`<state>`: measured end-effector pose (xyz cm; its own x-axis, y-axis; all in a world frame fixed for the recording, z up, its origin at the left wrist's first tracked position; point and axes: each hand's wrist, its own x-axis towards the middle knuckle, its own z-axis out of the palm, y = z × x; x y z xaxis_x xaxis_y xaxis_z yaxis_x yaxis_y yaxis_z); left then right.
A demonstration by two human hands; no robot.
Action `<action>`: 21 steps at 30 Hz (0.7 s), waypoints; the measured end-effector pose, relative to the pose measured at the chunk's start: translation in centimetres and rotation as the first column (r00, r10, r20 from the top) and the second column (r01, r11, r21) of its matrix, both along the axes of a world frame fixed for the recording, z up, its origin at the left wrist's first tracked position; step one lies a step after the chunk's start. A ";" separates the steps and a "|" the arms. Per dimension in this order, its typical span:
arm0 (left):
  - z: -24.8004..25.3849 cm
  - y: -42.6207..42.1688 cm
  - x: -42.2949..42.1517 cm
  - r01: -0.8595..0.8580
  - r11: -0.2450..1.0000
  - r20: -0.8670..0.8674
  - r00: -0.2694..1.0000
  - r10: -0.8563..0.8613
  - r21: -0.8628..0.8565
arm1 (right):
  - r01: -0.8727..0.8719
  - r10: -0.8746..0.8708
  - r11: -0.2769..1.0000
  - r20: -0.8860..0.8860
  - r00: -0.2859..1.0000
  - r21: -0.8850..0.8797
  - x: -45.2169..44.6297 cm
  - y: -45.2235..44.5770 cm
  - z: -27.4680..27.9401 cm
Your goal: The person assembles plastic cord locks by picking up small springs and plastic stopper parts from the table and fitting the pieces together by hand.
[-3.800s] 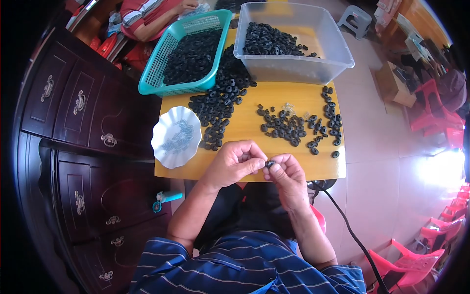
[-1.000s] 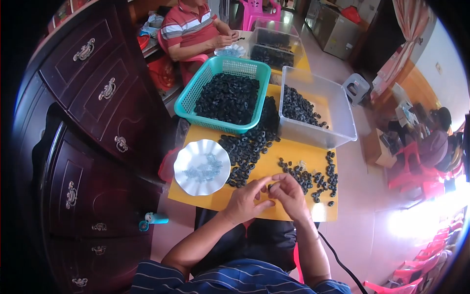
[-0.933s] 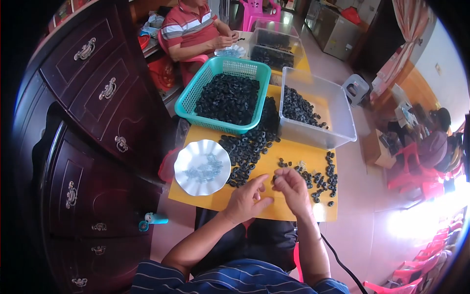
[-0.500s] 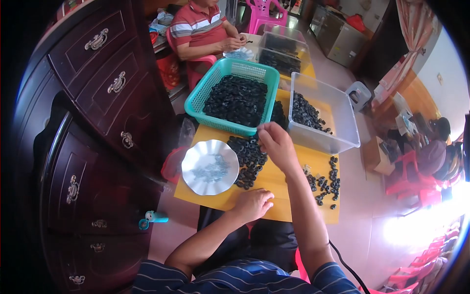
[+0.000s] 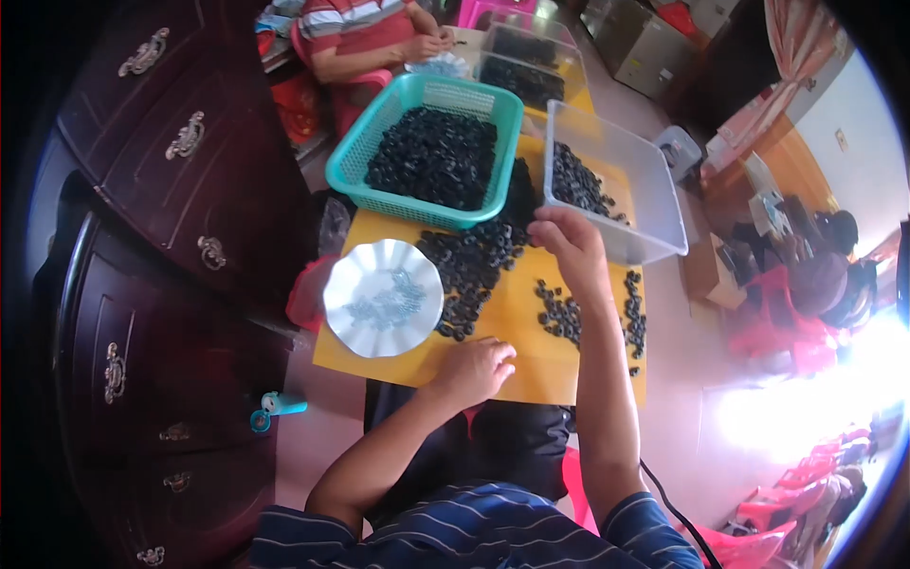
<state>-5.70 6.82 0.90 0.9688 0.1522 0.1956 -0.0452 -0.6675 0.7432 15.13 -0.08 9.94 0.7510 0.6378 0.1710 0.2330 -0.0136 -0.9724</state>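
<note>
My right hand (image 5: 574, 248) is above the yellow tabletop, beside the near left corner of a clear plastic bin (image 5: 654, 242) holding small black ring-shaped parts. Its fingers are drawn together; whatever they may hold is too small to tell. Near the table's front edge, my left hand (image 5: 474, 368) has curled fingers, their contents hidden. A loose pile of black ring-shaped parts (image 5: 464, 275) lies between the hands and a green basket (image 5: 336, 180) full of similar dark pieces. Left of the pile, a white scalloped plate (image 5: 355, 332) carries thin clear or silvery bits.
More black parts (image 5: 635, 318) lie on the yellow table (image 5: 531, 375) by my right forearm. Across the table sits another person (image 5: 346, 47), hands together near a second plate. A dark drawer cabinet (image 5: 180, 218) stands on the left, and a cable runs below my right arm.
My right hand has moved right, from the green basket's near corner to beside the clear bin. My left hand stays near the table edge. The whole view has shifted slightly.
</note>
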 end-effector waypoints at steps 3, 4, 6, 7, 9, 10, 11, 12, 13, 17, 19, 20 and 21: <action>0.1 0.0 0.2 -0.001 1.000 -0.013 1.000 0.001 -0.004 | 0.237 -0.208 0.948 0.153 0.966 -0.212 0.5 -5.4 -2.1; 0.0 0.0 0.2 -0.004 1.000 0.010 1.000 0.004 -0.005 | 0.324 -0.258 0.887 0.228 0.939 -0.330 0.1 -6.8 -2.0; -0.1 0.0 0.2 0.006 1.000 0.020 1.000 -0.006 -0.013 | 0.382 -0.258 0.830 0.327 0.909 -0.406 -0.1 -8.5 -3.3; -0.2 0.0 0.2 0.005 1.000 0.032 0.999 -0.004 -0.016 | 0.380 -0.234 0.820 0.354 0.905 -0.428 -0.4 -8.9 -3.5; 0.0 0.0 0.3 0.006 1.000 0.035 0.999 -0.006 -0.023 | 0.361 -0.181 0.818 0.394 0.901 -0.448 -1.0 -8.7 -4.1; 0.1 0.0 0.2 0.005 1.000 0.040 0.999 -0.004 -0.030 | 0.338 -0.177 0.828 0.362 0.915 -0.449 -1.3 -8.3 -4.1; 0.1 0.0 0.1 0.011 1.000 0.038 0.999 -0.010 -0.027 | 0.341 -0.183 0.827 0.360 0.915 -0.447 -1.2 -8.2 -4.5; 0.2 0.0 0.2 0.010 0.999 0.048 0.999 -0.008 -0.039 | 0.373 -0.176 0.810 0.420 0.890 -0.452 -0.8 -8.1 -5.3; 0.1 0.0 0.2 0.011 0.999 0.061 0.998 -0.007 -0.053 | 0.408 -0.167 0.791 0.481 0.861 -0.456 -0.3 -8.2 -5.9; -0.1 0.0 0.3 0.024 0.997 0.088 0.996 -0.018 -0.067 | 0.548 -0.241 0.708 0.576 0.781 -0.446 1.4 -9.8 -6.9; 0.1 0.0 0.3 0.013 0.997 0.067 0.998 -0.009 -0.073 | 0.572 -0.245 0.648 0.573 0.782 -0.503 2.3 -11.3 -6.9; 0.3 0.0 0.2 0.017 0.997 0.067 0.998 -0.012 -0.076 | 0.571 -0.244 0.629 0.564 0.789 -0.527 2.4 -11.7 -6.9; 0.6 0.0 0.3 0.020 0.996 0.041 0.999 -0.016 -0.093 | 0.573 -0.246 0.627 0.564 0.789 -0.528 2.5 -12.0 -7.0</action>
<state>-5.45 6.81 1.50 0.9632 0.1539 0.2202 -0.0878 -0.5945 0.7993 17.66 -12.08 2.94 0.9193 0.3416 0.1953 0.3933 -0.7846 -0.4793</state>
